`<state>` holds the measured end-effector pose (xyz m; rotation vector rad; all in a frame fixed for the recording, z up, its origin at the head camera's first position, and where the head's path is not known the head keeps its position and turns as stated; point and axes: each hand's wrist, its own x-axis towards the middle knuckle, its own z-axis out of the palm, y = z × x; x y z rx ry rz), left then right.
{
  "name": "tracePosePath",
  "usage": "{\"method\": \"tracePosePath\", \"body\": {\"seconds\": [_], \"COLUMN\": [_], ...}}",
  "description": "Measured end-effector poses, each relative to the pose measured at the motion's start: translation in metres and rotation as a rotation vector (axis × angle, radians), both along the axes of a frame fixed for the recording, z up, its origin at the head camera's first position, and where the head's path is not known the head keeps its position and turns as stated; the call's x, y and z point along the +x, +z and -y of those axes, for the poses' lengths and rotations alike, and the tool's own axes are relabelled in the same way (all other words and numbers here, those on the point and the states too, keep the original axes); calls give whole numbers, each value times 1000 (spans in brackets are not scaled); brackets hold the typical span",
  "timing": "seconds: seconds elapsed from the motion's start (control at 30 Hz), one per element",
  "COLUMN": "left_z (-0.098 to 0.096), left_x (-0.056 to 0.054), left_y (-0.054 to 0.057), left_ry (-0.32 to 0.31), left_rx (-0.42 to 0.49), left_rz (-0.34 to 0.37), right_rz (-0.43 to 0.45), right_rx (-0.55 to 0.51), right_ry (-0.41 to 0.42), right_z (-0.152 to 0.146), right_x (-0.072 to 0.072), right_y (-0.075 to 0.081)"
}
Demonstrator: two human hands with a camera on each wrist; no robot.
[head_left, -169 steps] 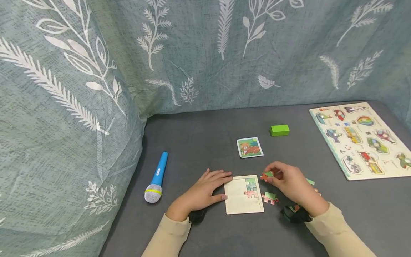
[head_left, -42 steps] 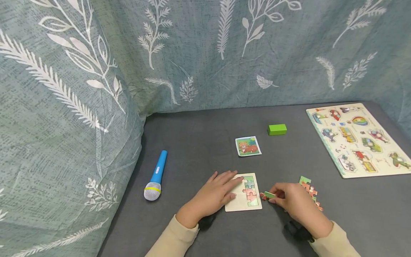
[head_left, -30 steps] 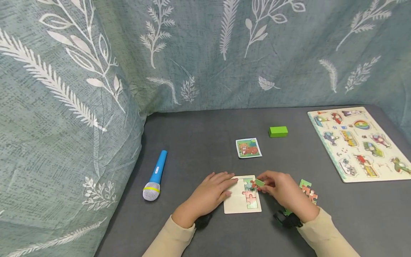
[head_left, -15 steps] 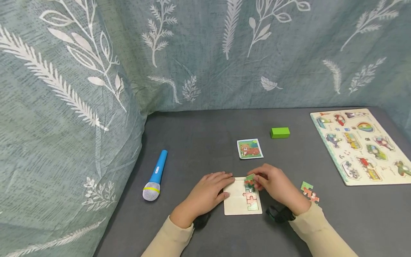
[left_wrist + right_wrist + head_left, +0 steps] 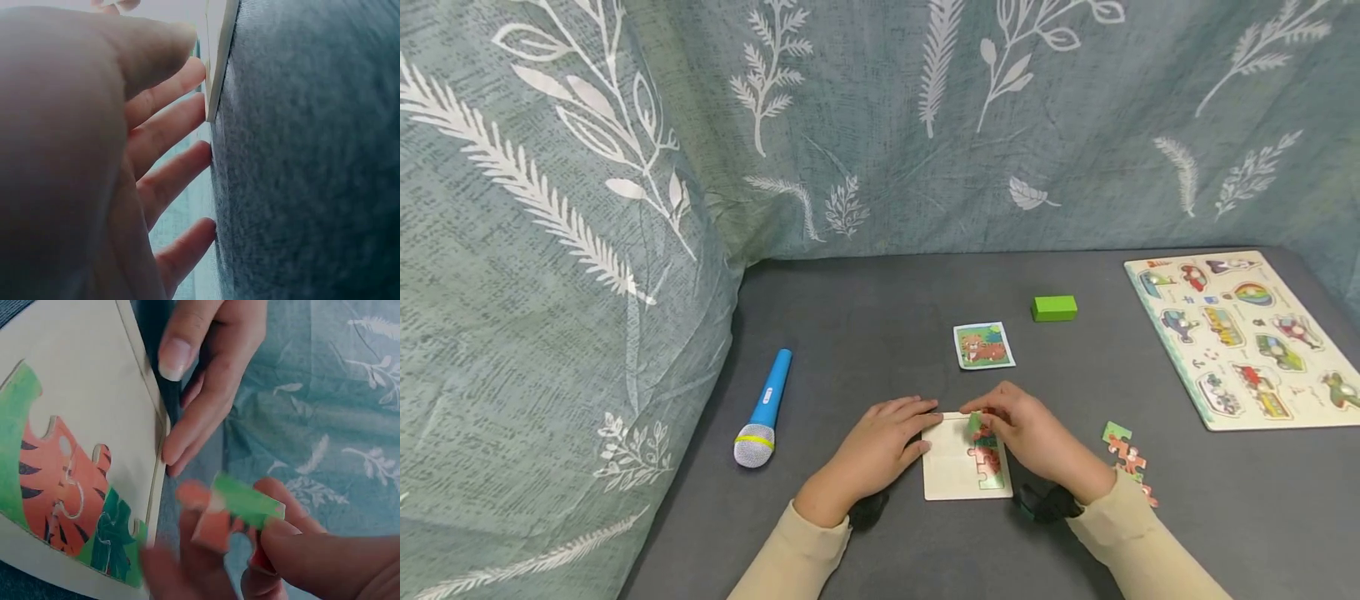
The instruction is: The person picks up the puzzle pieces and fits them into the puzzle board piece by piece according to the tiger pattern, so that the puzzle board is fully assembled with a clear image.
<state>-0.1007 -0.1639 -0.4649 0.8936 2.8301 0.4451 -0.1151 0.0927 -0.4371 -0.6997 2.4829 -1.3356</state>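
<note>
My left hand (image 5: 874,440) lies with fairly straight fingers at the left edge of a pale wooden puzzle tray (image 5: 946,475), some fingertips touching its rim. Along the tray's right side sit several fitted jigsaw pieces (image 5: 59,481), orange tiger stripes with green. Above the tray's upper right part, my right hand (image 5: 1037,435) pinches a green-and-orange jigsaw piece (image 5: 240,509) between thumb and fingers. The right wrist view shows that piece tilted and clear of the tray. More loose jigsaw pieces (image 5: 1126,454) lie on the dark table, partly hidden by the right forearm.
A tiger picture card (image 5: 983,346) lies beyond the tray, with a green block (image 5: 1054,309) behind it to the right. At far right is a large vehicle puzzle board (image 5: 1262,350). A blue toy microphone (image 5: 767,408) lies left. A leaf-patterned curtain (image 5: 880,133) borders the table.
A piece that lay beside the tray now sits in its lower right corner. The right hand has carried another piece from right of the tray to above its upper part. The left hand shifted slightly left.
</note>
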Motion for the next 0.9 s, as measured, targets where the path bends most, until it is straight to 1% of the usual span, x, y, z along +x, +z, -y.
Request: {"method": "tracePosePath", "body": {"seconds": [0.13,0.2,0.37,0.43,0.47,0.6,0.7,0.77,0.9], "left_z": [5,7,7,7,7,7,8,8,8], "left_x": [1,1,0,-1,-1,-2,-3,-2,-2], "left_y": [1,0,0,0,0,1,1,0,0], "left_ry": [-2,-7,-28,-31,-31,-34,-36,-36,-38], "left_rx": [-2,2,36,47,51,66,66,62,55], "left_rz": [15,20,31,38,42,59,66,67,72], "right_rz": [-2,-4,39,32,13,-110,-248,-343,-528], "right_rx": [23,47,37,37,46,58,92,144,290], "right_ry": [53,58,67,92,110,203,238,218,96], "right_z": [6,9,12,11,11,11,12,13,10], "right_x": [3,5,10,11,12,13,16,21,40], "right_y": [-2,-4,-8,-10,-11,-15,-19,-20,-19]}}
